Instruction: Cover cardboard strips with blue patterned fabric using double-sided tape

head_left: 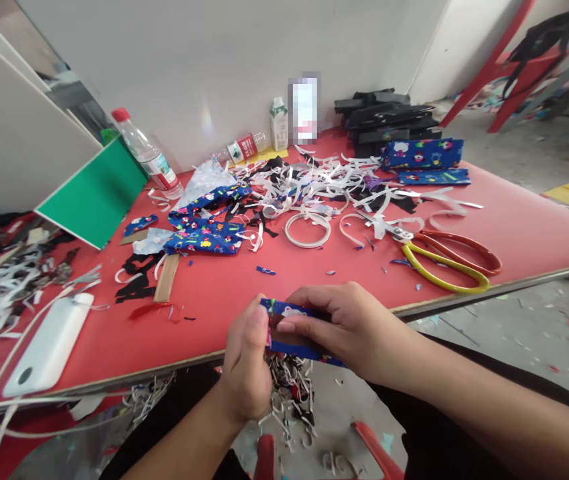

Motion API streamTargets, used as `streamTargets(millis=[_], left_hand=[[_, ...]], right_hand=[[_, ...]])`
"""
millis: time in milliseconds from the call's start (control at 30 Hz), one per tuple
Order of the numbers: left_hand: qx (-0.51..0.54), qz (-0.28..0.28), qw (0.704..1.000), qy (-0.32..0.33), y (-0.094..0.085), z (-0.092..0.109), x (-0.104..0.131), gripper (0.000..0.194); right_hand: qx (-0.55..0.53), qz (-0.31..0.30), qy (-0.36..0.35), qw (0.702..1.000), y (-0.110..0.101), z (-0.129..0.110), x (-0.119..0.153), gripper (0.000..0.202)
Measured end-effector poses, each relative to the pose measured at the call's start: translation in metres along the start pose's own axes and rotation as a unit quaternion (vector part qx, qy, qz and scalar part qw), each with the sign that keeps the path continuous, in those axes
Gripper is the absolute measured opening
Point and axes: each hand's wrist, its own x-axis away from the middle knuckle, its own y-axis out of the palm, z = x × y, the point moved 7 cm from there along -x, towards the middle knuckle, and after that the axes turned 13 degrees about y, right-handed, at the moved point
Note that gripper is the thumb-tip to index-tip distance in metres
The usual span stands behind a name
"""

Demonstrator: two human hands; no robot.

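Just off the table's near edge, both hands hold a blue cartoon-print fabric piece [289,345] with a brown strip along its middle. My left hand [248,357] is closed on its left end, thumb on top. Closed from the right, my right hand [352,327] has its thumb and fingers pressed on the brown part; its lower fingers are hidden. Beyond them, a small blue scrap [266,271] lies on the red table [224,297]. To the right rest scissors [444,267] with one yellow and one orange handle loop.
White strip offcuts [314,183], a tape roll [307,231] and blue printed cloth [207,237] cover the middle. Folded blue pieces [423,153] sit by a black stack [384,117]. Bottles [157,163] and a green board [97,193] stand behind; a white power bank [49,343] lies left.
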Motion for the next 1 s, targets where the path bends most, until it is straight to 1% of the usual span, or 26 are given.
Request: streamTargets(millis=[67,100,133,167,200,233,267,300,333,367,433,533,600,700,867,933,1000], left_hand=[[0.026,0.030,0.999,-0.006,-0.004,-0.004,0.000,0.049],[0.032,0.025,0.999,-0.010,-0.004,-0.005,-0.002,0.050],[0.033,0.005,0.999,-0.014,-0.003,-0.006,-0.003,0.049],[0.029,-0.021,0.999,-0.021,-0.001,-0.006,-0.005,0.048],[0.023,-0.045,0.998,-0.028,0.001,-0.007,-0.007,0.047],[0.016,-0.061,0.997,-0.035,0.002,-0.007,-0.009,0.045],[0.009,-0.069,0.997,-0.035,0.003,-0.006,-0.010,0.044],[-0.003,-0.067,0.997,-0.025,0.002,-0.004,-0.012,0.042],[-0.020,-0.060,0.998,-0.005,0.001,0.000,-0.014,0.041],[-0.042,-0.054,0.997,0.019,0.001,0.003,-0.016,0.040],[-0.082,-0.049,0.993,0.062,0.001,0.010,-0.017,0.038],[-0.092,-0.060,0.991,0.081,0.003,0.015,-0.015,0.037],[-0.090,-0.066,0.990,0.087,0.004,0.018,-0.012,0.034],[-0.096,-0.074,0.986,0.113,0.002,0.026,-0.006,0.029],[-0.139,-0.085,0.972,0.169,0.002,0.042,-0.005,0.029],[-0.159,-0.082,0.965,0.193,0.003,0.045,-0.007,0.029],[-0.166,-0.077,0.960,0.210,0.005,0.046,-0.008,0.028]], right_hand=[[0.007,0.006,-0.006,1.000,0.000,0.000,-0.002,0.036],[0.022,0.020,-0.016,0.999,-0.002,0.000,-0.003,0.035],[0.045,0.046,-0.036,0.997,-0.005,-0.002,-0.003,0.033],[0.070,0.087,-0.063,0.992,-0.010,-0.006,-0.002,0.029],[0.097,0.141,-0.095,0.981,-0.016,-0.010,0.000,0.023],[0.120,0.202,-0.128,0.964,-0.021,-0.014,0.004,0.017],[0.139,0.260,-0.157,0.943,-0.025,-0.019,0.009,0.015],[0.149,0.305,-0.181,0.923,-0.027,-0.022,0.014,0.015],[0.147,0.331,-0.197,0.911,-0.027,-0.025,0.018,0.015],[0.133,0.336,-0.205,0.910,-0.025,-0.026,0.019,0.014],[0.078,0.311,-0.196,0.927,-0.021,-0.027,0.016,0.013],[0.001,0.270,-0.146,0.952,-0.017,-0.025,0.009,0.003],[-0.020,0.256,-0.127,0.958,-0.017,-0.027,0.008,0.006],[-0.010,0.235,-0.124,0.964,-0.018,-0.034,0.013,0.009],[0.069,0.237,-0.175,0.953,-0.019,-0.049,0.029,0.010],[0.086,0.227,-0.168,0.955,-0.020,-0.051,0.029,0.011],[0.096,0.221,-0.140,0.960,-0.023,-0.050,0.026,0.013]])
